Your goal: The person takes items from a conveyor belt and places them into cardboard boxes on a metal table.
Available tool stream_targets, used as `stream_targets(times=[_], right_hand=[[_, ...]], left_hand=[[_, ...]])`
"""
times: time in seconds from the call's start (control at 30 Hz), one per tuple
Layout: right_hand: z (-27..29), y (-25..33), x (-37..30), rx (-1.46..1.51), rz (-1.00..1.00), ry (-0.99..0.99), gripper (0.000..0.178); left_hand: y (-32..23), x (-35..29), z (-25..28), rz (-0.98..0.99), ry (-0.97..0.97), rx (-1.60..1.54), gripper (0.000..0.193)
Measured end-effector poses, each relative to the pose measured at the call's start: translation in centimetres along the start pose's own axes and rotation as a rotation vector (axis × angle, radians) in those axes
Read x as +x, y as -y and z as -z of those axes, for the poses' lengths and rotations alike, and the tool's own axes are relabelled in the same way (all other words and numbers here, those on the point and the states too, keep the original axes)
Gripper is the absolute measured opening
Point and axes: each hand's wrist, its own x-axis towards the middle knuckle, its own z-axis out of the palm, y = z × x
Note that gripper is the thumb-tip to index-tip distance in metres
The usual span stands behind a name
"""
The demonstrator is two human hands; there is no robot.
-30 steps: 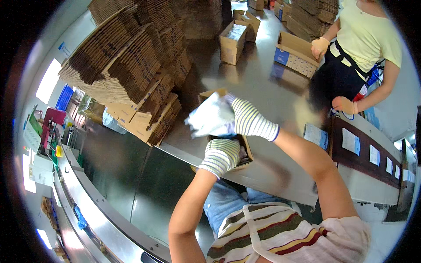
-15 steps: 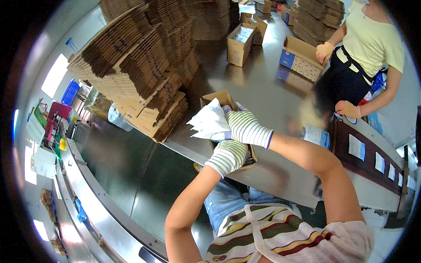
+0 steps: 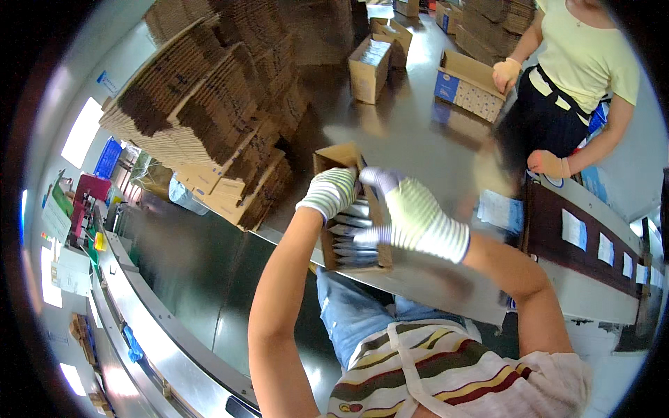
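White packets (image 3: 353, 253) standing in a row in the cardboard box (image 3: 337, 155) in front of me, below and between my hands. My right hand (image 3: 422, 216) is over the box's right wall, fingers spread, thumb above the packets. My left hand (image 3: 329, 193) is at the box's farther part; fingertips hidden, can't tell if it's gripping. Beyond: flat cartons (image 3: 209, 111) stacked left, another filled box (image 3: 364, 80) farther up the table (image 3: 426, 143).

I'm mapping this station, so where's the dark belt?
The dark belt is at the head view's right, beyond the wearer's right hand, with white-and-blue packets on it.
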Motion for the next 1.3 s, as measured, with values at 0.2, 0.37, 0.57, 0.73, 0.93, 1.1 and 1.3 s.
stream_targets(times=[0.2,0.37,0.57,0.73,0.93,1.1,1.3], right_hand=[[-4.7,2.5,-6.2,-0.338,0.535,0.212,0.033],[-5.6,0.4,-6.5,-0.322,0.489,-0.011,0.017],[-1.5,-0.4,-7.0,0.108,0.398,-0.203,0.03],[1.3,-4.2,-10.9,0.065,0.087,0.086,0.036],[9.9,1.6,-8.8,0.664,0.427,-0.016,0.024],[12.3,7.0,-6.4,1.096,0.671,0.145,0.037],[11.9,9.2,-6.1,1.134,0.749,0.099,0.035]], left_hand=[[1.3,1.6,-4.8,-0.217,0.457,0.194,0.03],[-0.8,0.8,-2.2,-0.236,0.52,0.118,0.023],[-5.5,-5.6,0.0,-0.071,0.084,0.097,0.036],[-7.0,-3.8,-1.2,-0.088,0.041,0.063,0.037],[-7.6,-4.0,0.1,-0.038,0.074,0.04,0.04],[-7.1,-4.5,-0.3,-0.04,0.038,0.025,0.039],[-6.8,-5.0,-0.2,-0.017,0.031,0.049,0.036]])
